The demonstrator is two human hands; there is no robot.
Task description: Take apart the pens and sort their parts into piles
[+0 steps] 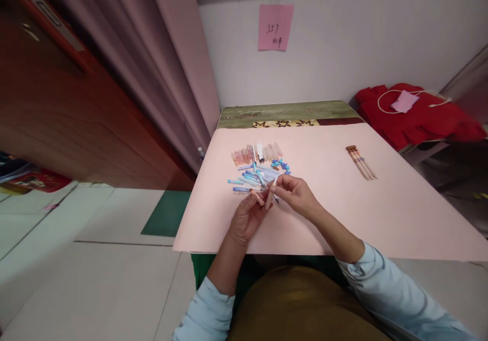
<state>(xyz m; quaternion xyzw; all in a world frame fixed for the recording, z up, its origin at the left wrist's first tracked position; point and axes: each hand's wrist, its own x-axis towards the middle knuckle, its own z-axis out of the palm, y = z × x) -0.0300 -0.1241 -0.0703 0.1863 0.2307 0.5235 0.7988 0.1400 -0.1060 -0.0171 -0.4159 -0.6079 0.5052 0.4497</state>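
Observation:
My left hand (246, 218) is closed on a short peach and brown patterned pen barrel (257, 197). Between both hands is a pale, slim pen piece (269, 198), and my right hand (299, 194) pinches its upper end; my fingers partly hide it. Just beyond my hands lies a loose pile of blue and white pens (253, 177). Small blue pen parts (281, 165) are scattered at its right. Behind the pile are a row of pinkish patterned barrels (243, 155), white dark-tipped refills (260, 151) and pale translucent barrels (273, 151).
Several beige pens with brown tops (361, 163) lie side by side on the right of the pink-covered table (324, 229). Red cloth (419, 122) with a white cable is beyond the right edge. A pink note (275, 27) is on the wall; a wooden door (95, 107) stands left.

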